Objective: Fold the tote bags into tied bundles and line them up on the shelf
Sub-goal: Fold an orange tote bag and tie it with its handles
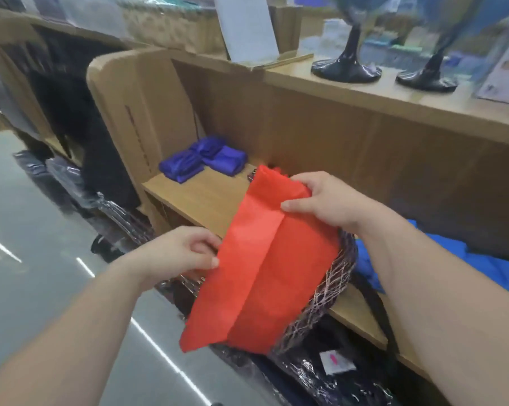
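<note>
A red tote bag [265, 268] is folded lengthwise into a long strip and held slanted over a wire basket [332, 291]. My left hand [186, 249] pinches its left edge near the middle. At the top end, my right hand [326, 200] grips the bag, thumb on the front. Two purple tied bundles [200, 158] lie side by side at the back left of the wooden shelf [197, 197].
A blue bag [464, 265] lies on the shelf to the right. Two black stand bases [346, 68] and a sign holder [247, 27] sit on the upper ledge. Plastic-wrapped dark goods [320, 373] fill the space under the shelf. Grey floor [42, 230] spreads to the left.
</note>
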{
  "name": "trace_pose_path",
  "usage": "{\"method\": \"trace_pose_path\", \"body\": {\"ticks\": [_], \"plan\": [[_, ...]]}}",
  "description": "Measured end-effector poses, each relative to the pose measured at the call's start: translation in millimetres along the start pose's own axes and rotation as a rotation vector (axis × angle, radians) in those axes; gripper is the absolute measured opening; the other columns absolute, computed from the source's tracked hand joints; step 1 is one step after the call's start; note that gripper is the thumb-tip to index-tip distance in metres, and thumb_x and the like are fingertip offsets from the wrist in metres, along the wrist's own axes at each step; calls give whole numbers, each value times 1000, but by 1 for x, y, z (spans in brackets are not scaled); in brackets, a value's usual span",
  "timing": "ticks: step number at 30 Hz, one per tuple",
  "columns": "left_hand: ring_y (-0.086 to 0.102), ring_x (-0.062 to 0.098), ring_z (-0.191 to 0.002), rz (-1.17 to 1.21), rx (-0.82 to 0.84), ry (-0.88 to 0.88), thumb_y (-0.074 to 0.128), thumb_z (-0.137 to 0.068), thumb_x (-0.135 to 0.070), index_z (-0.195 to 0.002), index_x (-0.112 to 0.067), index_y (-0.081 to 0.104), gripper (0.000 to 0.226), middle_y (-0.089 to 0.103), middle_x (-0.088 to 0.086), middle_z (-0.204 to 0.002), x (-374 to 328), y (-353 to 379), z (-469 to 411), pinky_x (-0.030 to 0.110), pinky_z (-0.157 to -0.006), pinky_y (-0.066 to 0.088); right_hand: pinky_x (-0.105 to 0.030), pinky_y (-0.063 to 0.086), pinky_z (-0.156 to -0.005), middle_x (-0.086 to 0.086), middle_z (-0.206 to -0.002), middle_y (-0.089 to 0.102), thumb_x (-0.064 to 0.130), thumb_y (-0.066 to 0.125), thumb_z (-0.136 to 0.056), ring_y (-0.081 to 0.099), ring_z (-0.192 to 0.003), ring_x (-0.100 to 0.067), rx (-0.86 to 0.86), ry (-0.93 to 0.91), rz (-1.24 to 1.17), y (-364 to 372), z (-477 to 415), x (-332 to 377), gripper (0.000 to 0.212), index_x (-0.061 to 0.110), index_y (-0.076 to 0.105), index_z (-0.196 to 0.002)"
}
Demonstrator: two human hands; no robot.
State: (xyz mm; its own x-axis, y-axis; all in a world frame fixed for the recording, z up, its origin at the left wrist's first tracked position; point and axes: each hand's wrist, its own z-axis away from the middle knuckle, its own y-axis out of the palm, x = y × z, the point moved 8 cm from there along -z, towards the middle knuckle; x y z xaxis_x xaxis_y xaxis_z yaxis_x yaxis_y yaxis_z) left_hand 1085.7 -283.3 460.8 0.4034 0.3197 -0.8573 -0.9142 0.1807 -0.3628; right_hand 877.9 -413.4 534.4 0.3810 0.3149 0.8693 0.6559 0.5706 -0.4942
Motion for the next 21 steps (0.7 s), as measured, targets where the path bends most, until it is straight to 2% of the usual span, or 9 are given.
{"method": "trace_pose_path", "body": {"ticks": [4, 6, 8, 9, 11, 14, 17, 19, 21], "plan": [[73, 25, -98, 265, 71, 139, 65, -96, -9, -118, -12, 68, 23, 76, 11, -109, -30, -10, -45, 38, -86, 59, -22, 50, -63, 12, -73, 67, 16, 80, -85, 59, -64, -1, 81, 38, 196, 36, -43, 33, 14, 22, 68, -83], [73, 20, -86, 453, -42, 173, 61, -96, -2, -110, -10, 71, 19, 78, 8, -101, -35, -19, -62, 36, -81, 61, -27, 49, -74, 13, -84, 64, 30, 82, -82, 59, -78, -2, -103, 12, 423, 33, -63, 41, 22, 30, 61, -89], [72, 18, -75, 575, -184, 200, 61, -95, -1, -101, -11, 72, 16, 77, 6, -90, -32, -32, -76, 36, -76, 59, -37, 44, -93, 7, -113, 58, 47, 81, -74, 53, -108, -17, -449, 5, 730, 21, -63, 49, 47, 36, 56, -112], [71, 18, -73, 631, -245, 207, 62, -95, -1, -98, -11, 72, 15, 77, 5, -88, -29, -37, -81, 36, -75, 58, -39, 39, -98, 5, -124, 53, 51, 79, -72, 48, -116, -22, -587, -18, 793, 20, -54, 56, 59, 35, 55, -122], [71, 18, -73, 798, -340, 199, 61, -96, -4, -97, -12, 71, 13, 76, 5, -87, -20, -45, -88, 35, -74, 58, -42, 34, -103, 2, -131, 50, 53, 74, -74, 44, -124, -24, -667, -115, 764, 31, -37, 64, 60, 32, 58, -127], [73, 17, -80, 1052, -461, 148, 61, -98, -7, -99, -13, 68, 9, 77, 3, -91, -6, -50, -101, 36, -81, 59, -46, 34, -107, -1, -133, 54, 58, 62, -81, 45, -129, -26, -570, -177, 778, 59, -16, 55, 48, 30, 67, -119], [72, 10, -74, 1210, -617, 42, 63, -98, -10, -95, -14, 64, 5, 77, -3, -88, 15, -45, -109, 37, -85, 57, -49, 36, -105, 0, -135, 58, 62, 57, -81, 48, -129, -28, -458, -162, 902, 86, -1, 27, 55, 25, 69, -120], [67, 8, -74, 1174, -652, -92, 61, -100, -15, -103, -11, 63, 5, 73, 0, -104, 32, -29, -115, 27, -74, 59, -51, 39, -105, 0, -138, 58, 70, 55, -76, 49, -131, -29, -342, -28, 1012, 101, 2, -11, 70, 22, 67, -126], [63, 9, -76, 1175, -562, -247, 58, -102, -19, -123, -9, 58, 23, 66, 5, -116, 50, -1, -127, 23, -58, 57, -55, 41, -107, 0, -145, 55, 74, 61, -68, 49, -135, -29, -184, 173, 1077, 108, 1, -62, 86, 21, 59, -136]]}}
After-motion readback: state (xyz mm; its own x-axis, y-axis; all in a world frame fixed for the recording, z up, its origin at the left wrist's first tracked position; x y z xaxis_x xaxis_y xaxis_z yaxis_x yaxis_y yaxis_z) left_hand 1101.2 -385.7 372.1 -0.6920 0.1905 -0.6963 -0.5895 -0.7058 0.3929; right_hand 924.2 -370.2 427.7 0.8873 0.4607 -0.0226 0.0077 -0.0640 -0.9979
